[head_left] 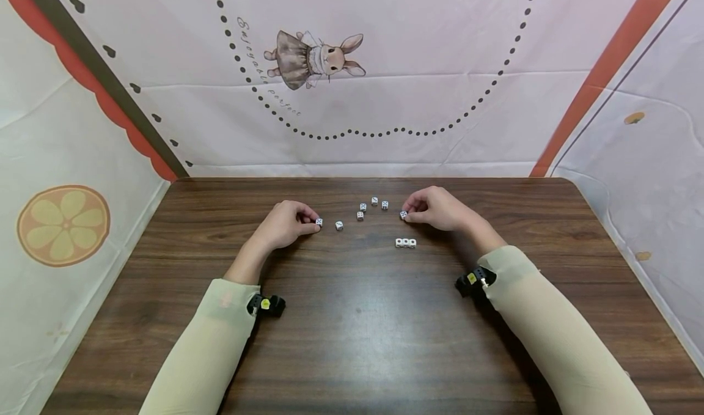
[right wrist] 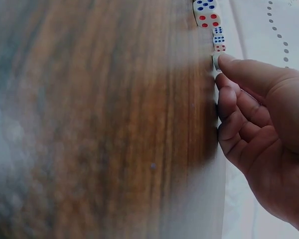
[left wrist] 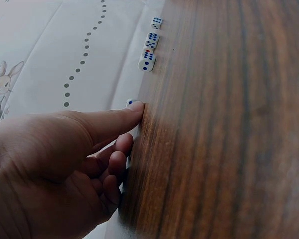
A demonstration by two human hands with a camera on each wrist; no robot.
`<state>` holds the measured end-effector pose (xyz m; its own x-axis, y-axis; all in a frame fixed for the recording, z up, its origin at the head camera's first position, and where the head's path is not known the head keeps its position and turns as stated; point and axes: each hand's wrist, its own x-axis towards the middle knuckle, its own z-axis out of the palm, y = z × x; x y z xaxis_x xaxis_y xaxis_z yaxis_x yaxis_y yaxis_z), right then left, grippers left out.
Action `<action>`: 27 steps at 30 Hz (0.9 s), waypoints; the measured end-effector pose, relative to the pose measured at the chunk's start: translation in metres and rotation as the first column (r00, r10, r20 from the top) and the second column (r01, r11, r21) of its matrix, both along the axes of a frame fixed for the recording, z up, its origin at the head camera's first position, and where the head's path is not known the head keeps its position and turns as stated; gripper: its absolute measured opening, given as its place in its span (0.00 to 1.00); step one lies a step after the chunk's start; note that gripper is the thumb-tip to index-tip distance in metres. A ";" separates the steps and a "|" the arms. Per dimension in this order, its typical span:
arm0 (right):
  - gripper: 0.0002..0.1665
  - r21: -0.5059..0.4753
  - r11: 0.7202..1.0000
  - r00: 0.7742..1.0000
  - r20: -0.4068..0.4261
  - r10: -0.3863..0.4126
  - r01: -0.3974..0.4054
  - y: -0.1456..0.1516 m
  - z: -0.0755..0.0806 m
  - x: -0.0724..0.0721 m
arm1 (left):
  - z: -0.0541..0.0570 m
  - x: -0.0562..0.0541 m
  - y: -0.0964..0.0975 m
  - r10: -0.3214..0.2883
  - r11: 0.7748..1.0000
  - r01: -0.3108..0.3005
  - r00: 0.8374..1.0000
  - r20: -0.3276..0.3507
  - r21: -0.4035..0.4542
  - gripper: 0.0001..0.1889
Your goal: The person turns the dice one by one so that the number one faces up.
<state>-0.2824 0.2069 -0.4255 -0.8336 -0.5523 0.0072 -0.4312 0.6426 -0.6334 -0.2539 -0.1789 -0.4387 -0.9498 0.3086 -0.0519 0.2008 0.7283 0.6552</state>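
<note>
On the left of the head view, my left hand [head_left: 283, 224] pinches a white die [head_left: 319, 222] between thumb and fingers, close to the tabletop. Across from it, my right hand [head_left: 438, 210] holds another die [head_left: 404, 215] by thumb and fingertips. In the left wrist view the thumb covers most of the left die [left wrist: 131, 102]. The right die [right wrist: 216, 61] is also largely hidden behind the thumb in the right wrist view. Just right of the left hand lies a loose die [head_left: 339, 225]. Several more dice [head_left: 363, 207] lie scattered between the hands.
Three dice [head_left: 406, 243] stand side by side in a short row, nearer me than the others. Everything rests on a dark brown wooden table [head_left: 352, 341]. Behind its far edge hangs a pale printed cloth [head_left: 418, 66] with a rabbit figure [head_left: 313, 59].
</note>
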 end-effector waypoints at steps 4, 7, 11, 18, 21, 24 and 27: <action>0.05 0.002 1.000 1.000 0.011 -0.005 0.005 0.001 0.000 0.000 | 0.000 0.000 0.000 0.003 1.000 -0.003 1.000 -0.001 -0.002 0.06; 0.09 0.005 1.000 1.000 0.021 -0.023 0.023 0.000 0.000 0.001 | 0.000 0.001 0.000 0.001 1.000 -0.001 1.000 -0.002 -0.002 0.06; 0.13 0.032 0.998 0.998 0.011 -0.062 0.062 -0.003 0.002 0.004 | 0.001 0.002 0.001 0.002 1.000 -0.002 1.000 0.000 -0.004 0.05; 0.15 0.108 0.987 0.993 -0.020 -0.114 0.116 -0.015 0.004 0.007 | -0.001 0.002 0.001 0.005 1.000 -0.005 1.000 0.010 -0.007 0.05; 0.14 0.112 0.987 0.994 -0.024 -0.110 0.112 -0.017 0.004 0.007 | -0.001 0.002 0.000 0.003 1.000 -0.003 1.000 0.008 -0.004 0.05; 0.11 0.106 0.990 0.995 -0.032 -0.093 0.096 -0.017 0.004 0.007 | -0.001 0.002 0.000 0.005 1.000 -0.005 1.000 0.006 0.000 0.05; 0.08 0.105 0.991 0.996 -0.036 -0.083 0.086 -0.017 0.004 0.006 | 0.000 0.001 0.000 0.006 1.000 -0.006 1.000 0.003 0.002 0.05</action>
<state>-0.2760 0.1901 -0.4218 -0.8775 -0.4791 -0.0205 -0.3916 0.7405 -0.5462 -0.2524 -0.1786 -0.4388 -0.9516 0.3026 -0.0539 0.1942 0.7280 0.6575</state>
